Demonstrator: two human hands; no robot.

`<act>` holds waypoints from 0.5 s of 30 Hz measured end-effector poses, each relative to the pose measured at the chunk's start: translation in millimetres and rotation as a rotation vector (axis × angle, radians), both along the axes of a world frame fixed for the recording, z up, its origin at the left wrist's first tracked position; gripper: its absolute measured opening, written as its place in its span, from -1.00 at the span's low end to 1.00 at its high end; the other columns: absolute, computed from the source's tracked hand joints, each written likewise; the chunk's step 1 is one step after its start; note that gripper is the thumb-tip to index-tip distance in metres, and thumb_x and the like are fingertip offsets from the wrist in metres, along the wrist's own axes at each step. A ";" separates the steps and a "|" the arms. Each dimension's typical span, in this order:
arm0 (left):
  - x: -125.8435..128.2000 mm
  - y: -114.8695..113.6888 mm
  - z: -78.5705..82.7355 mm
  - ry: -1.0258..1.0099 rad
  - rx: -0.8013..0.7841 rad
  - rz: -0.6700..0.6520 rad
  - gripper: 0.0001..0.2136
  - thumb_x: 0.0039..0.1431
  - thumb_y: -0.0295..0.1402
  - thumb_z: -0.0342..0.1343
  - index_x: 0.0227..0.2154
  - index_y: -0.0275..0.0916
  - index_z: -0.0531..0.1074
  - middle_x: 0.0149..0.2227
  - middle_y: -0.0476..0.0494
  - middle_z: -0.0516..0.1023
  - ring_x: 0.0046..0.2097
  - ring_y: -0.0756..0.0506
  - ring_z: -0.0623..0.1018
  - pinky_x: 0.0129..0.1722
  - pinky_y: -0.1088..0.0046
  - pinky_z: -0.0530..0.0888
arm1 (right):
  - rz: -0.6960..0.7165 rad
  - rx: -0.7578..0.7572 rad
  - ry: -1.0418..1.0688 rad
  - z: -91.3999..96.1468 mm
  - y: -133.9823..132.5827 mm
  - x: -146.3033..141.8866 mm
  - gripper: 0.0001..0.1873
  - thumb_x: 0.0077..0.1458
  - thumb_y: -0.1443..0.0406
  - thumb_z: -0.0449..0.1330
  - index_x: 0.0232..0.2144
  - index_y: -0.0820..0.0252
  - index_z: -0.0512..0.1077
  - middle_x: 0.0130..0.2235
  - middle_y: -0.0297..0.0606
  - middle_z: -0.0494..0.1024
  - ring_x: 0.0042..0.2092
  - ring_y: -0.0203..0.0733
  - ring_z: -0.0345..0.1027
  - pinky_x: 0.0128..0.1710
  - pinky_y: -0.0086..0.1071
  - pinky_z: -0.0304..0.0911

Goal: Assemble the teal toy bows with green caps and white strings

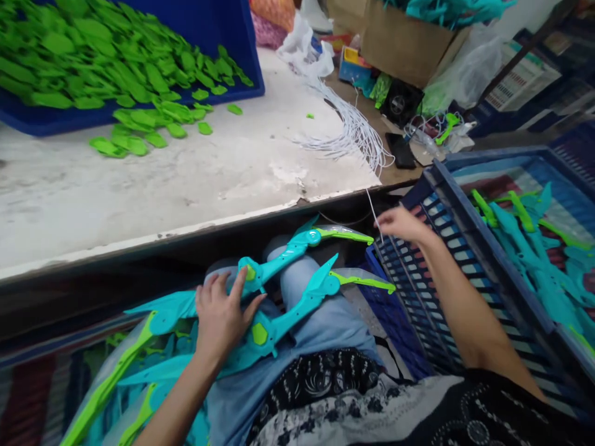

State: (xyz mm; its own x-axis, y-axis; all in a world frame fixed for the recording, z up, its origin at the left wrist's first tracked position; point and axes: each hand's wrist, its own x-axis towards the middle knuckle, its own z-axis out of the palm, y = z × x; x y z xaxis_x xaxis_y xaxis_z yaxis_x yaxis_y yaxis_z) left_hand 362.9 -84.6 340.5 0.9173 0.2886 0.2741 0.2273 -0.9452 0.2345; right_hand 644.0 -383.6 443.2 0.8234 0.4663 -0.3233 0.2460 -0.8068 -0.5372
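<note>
Two turquoise toy bows with lime-green tips lie across my lap. My left hand (223, 316) is over the farther toy bow (288, 251), fingers on its far side and thumb on the near side, gripping its middle section. Beside it, closer to me, rests the second toy bow (302, 303), with a green pentagon at its centre. Out to the right, my right hand (402, 224) is closed in a pinch on a white elastic cord (372, 207), which runs down from the table edge. The fingertips are slightly blurred.
A white table (195, 192) stands ahead, bearing a blue bin (232, 25) of green plastic pieces and a bundle of white cords (357, 133). At right is a blue crate (432, 248) with more turquoise parts (530, 241). A cardboard box (400, 46) sits behind.
</note>
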 end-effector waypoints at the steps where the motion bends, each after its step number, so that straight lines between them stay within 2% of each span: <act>1: 0.1 -7.8 4.8 -0.068 -0.051 0.001 -0.54 0.20 -0.14 0.04 0.03 -0.40 0.41 -0.03 -0.53 0.41 0.05 -0.41 0.36 0.01 0.00 0.31 | -0.042 0.142 0.136 -10.6 -20.7 -29.4 -0.85 -0.18 0.35 0.20 -0.48 0.29 0.53 -0.50 -0.31 0.54 -0.45 -0.27 0.39 -0.44 -0.47 0.26; 3: 2.1 -32.9 14.0 -0.147 -0.240 -0.054 -0.64 0.20 -0.19 0.06 -0.06 -0.35 0.46 -0.07 -0.44 0.47 0.01 -0.33 0.43 0.02 0.08 0.35 | -0.160 0.336 0.279 -32.5 -58.5 -85.4 -0.83 -0.20 0.25 0.25 -0.52 0.25 0.49 -0.53 -0.33 0.51 -0.48 -0.30 0.36 -0.46 -0.46 0.26; 4: 4.6 -49.9 17.1 -0.132 -0.380 -0.121 -0.69 0.20 -0.21 0.06 -0.11 -0.32 0.48 -0.12 -0.37 0.51 -0.05 -0.27 0.47 0.00 0.15 0.38 | -0.241 0.396 0.270 -42.5 -74.2 -109.6 -0.80 -0.20 0.20 0.26 -0.51 0.24 0.48 -0.53 -0.32 0.51 -0.49 -0.30 0.35 -0.47 -0.45 0.26; 6: 13.5 -89.7 18.3 0.034 -0.720 -0.294 -0.75 0.20 -0.23 0.06 -0.19 -0.26 0.51 -0.20 -0.24 0.57 -0.13 -0.19 0.53 -0.05 0.25 0.43 | -0.416 0.445 0.122 -58.8 -97.0 -146.6 -0.76 -0.16 0.15 0.26 -0.49 0.23 0.47 -0.52 -0.31 0.51 -0.49 -0.29 0.34 -0.47 -0.43 0.27; 8: 27.2 -131.8 12.2 0.313 -1.050 -0.403 -0.79 0.17 -0.27 0.07 -0.24 -0.23 0.53 -0.20 -0.18 0.60 -0.15 -0.16 0.55 -0.07 0.30 0.46 | -0.541 0.425 -0.110 -69.6 -108.2 -167.9 -0.78 -0.09 0.16 0.22 -0.46 0.22 0.48 -0.52 -0.30 0.51 -0.50 -0.29 0.32 -0.47 -0.42 0.26; 9: 35.2 -151.4 7.3 0.452 -1.189 -0.396 -0.80 0.15 -0.31 0.08 -0.25 -0.23 0.53 -0.19 -0.17 0.61 -0.16 -0.15 0.56 -0.09 0.31 0.46 | -0.560 0.403 -0.221 -73.2 -110.1 -173.7 -0.80 -0.05 0.18 0.20 -0.45 0.21 0.48 -0.51 -0.30 0.51 -0.50 -0.30 0.31 -0.47 -0.42 0.25; 11: 51.4 -184.2 -3.8 0.660 -1.437 -0.273 -0.81 0.13 -0.38 0.08 -0.23 -0.26 0.53 -0.21 -0.19 0.61 -0.20 -0.13 0.57 -0.14 0.34 0.48 | -0.520 0.368 -0.394 -78.1 -109.2 -178.7 -0.83 0.02 0.23 0.15 -0.44 0.19 0.48 -0.47 -0.30 0.52 -0.49 -0.31 0.30 -0.46 -0.42 0.25; 13: 65.3 -206.4 -13.4 0.742 -1.640 -0.107 -0.79 0.13 -0.43 0.08 -0.20 -0.32 0.51 -0.27 -0.20 0.61 -0.27 -0.08 0.57 -0.23 0.40 0.49 | -0.432 0.353 -0.500 -81.6 -105.7 -179.2 -0.84 0.08 0.26 0.13 -0.45 0.18 0.47 -0.43 -0.29 0.53 -0.48 -0.32 0.31 -0.44 -0.42 0.27; 15: 74.8 -218.9 -20.1 0.742 -1.771 -0.002 -0.79 0.12 -0.48 0.10 -0.18 -0.37 0.50 -0.34 -0.20 0.59 -0.32 -0.04 0.56 -0.31 0.49 0.47 | -0.358 0.347 -0.560 -85.3 -103.0 -178.4 -0.84 0.11 0.28 0.11 -0.45 0.17 0.46 -0.41 -0.27 0.53 -0.46 -0.31 0.34 -0.43 -0.41 0.29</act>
State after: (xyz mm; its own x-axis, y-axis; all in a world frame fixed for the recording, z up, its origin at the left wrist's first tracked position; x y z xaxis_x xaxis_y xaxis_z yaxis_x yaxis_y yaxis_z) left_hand 437.7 -303.5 320.3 0.6959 -0.2431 -0.6758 0.7182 0.2280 0.6575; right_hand 465.6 -486.5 357.9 0.9421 0.1377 0.3057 0.3117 -0.6956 -0.6473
